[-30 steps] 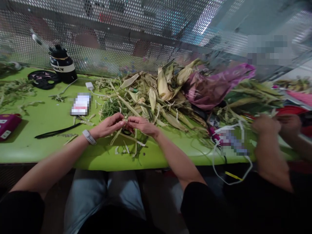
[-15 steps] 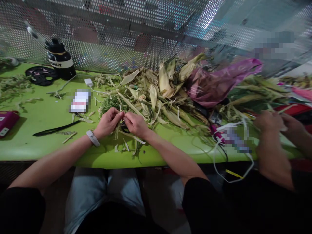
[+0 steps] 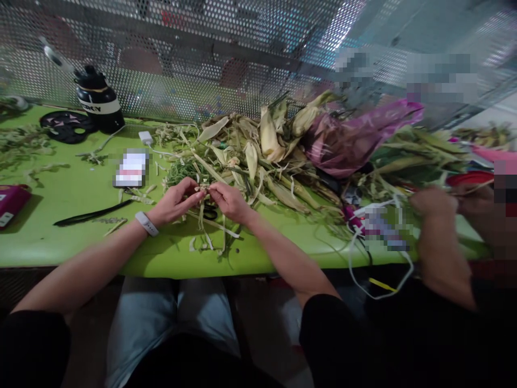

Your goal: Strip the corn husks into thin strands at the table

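Note:
My left hand (image 3: 180,199), with a white band on its wrist, pinches a small pale knotted piece of corn husk (image 3: 202,188) between thumb and fingers. From the other side my right hand (image 3: 226,200) grips the same piece, its fingertips closed close to the left ones. Long husk strips hang below my hands. Under them, black scissors handles (image 3: 210,212) show in part. Just behind the hands lies a tangle of thin green strands (image 3: 181,171). Loose husk scraps (image 3: 207,241) are scattered in front, near the table edge.
A big heap of dry corn husks (image 3: 252,161) and a purple plastic bag (image 3: 343,143) lie behind and right. Left are a phone (image 3: 131,168), a black strap (image 3: 92,213) and a black bottle (image 3: 99,102). A co-worker's hands (image 3: 436,207) work at the right, past a white cable.
The fingers of both hands have shifted around the husk piece; the left fingers curled in, then straightened somewhat. More of the piece shows now. The co-worker's hands have moved slightly.

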The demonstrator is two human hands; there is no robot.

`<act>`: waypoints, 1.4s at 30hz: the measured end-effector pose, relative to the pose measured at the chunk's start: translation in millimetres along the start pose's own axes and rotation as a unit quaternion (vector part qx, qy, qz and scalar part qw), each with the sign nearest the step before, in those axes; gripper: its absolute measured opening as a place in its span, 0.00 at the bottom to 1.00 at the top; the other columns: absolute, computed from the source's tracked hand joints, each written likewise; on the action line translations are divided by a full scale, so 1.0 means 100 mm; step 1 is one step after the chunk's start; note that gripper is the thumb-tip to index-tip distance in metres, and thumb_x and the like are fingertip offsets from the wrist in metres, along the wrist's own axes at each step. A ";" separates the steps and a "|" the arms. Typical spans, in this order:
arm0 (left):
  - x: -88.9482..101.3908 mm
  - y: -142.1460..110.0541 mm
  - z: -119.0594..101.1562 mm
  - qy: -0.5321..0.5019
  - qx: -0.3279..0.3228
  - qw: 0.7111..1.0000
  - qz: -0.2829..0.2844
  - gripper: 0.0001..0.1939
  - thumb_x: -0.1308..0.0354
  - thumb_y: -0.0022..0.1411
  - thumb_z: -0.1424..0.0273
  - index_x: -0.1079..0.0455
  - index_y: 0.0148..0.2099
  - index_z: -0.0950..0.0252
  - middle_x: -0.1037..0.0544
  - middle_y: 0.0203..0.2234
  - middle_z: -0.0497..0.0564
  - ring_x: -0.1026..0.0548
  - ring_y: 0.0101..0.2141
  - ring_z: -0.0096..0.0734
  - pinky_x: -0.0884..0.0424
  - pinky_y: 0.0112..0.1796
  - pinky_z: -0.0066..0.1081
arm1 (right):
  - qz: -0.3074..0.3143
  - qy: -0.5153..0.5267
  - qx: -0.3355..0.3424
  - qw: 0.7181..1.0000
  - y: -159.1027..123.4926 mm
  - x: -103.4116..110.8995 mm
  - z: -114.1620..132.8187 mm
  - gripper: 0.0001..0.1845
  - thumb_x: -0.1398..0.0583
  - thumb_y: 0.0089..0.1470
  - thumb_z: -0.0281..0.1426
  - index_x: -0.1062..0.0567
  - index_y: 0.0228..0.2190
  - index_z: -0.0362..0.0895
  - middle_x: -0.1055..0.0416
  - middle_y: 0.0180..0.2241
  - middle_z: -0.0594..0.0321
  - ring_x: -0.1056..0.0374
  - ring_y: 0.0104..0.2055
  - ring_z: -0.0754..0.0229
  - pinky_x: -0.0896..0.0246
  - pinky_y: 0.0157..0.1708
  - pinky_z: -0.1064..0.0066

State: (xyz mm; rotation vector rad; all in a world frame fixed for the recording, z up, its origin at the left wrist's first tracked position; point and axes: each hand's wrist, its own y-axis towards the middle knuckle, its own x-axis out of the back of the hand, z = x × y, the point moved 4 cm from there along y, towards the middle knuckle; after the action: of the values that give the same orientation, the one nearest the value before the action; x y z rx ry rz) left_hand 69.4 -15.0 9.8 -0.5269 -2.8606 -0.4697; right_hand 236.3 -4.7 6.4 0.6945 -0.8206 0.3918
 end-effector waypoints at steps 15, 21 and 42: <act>-0.01 -0.01 -0.02 0.085 -0.034 0.994 0.056 0.18 0.48 0.66 0.56 0.34 0.30 0.63 0.27 0.23 0.49 0.30 0.25 0.28 0.34 0.29 0.28 | 0.042 0.063 0.026 0.997 -0.01 0.00 0.05 0.11 0.47 0.60 0.38 0.34 0.33 0.44 0.34 0.30 0.62 0.40 0.31 0.62 0.43 0.34 0.70; -0.05 0.01 0.07 -0.064 0.040 0.994 0.084 0.23 0.51 0.65 0.49 0.37 0.30 0.64 0.26 0.21 0.49 0.29 0.22 0.27 0.32 0.27 0.28 | 0.028 0.105 0.003 0.994 0.00 -0.03 0.02 0.13 0.45 0.59 0.40 0.35 0.30 0.44 0.38 0.26 0.66 0.43 0.28 0.65 0.45 0.31 0.71; 0.05 0.09 0.17 0.053 -0.053 0.991 -0.113 0.18 0.45 0.64 0.55 0.28 0.39 0.66 0.27 0.32 0.51 0.31 0.33 0.29 0.33 0.37 0.29 | 0.004 0.188 -0.113 0.976 0.01 -0.05 0.01 0.17 0.42 0.56 0.45 0.27 0.32 0.42 0.30 0.24 0.65 0.38 0.25 0.65 0.42 0.28 0.72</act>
State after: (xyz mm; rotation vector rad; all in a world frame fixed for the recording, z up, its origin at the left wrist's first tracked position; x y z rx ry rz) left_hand 65.7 0.8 -2.0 -0.1874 -2.8160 -0.6675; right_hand 232.4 -4.7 3.4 0.3879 -0.4983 0.4132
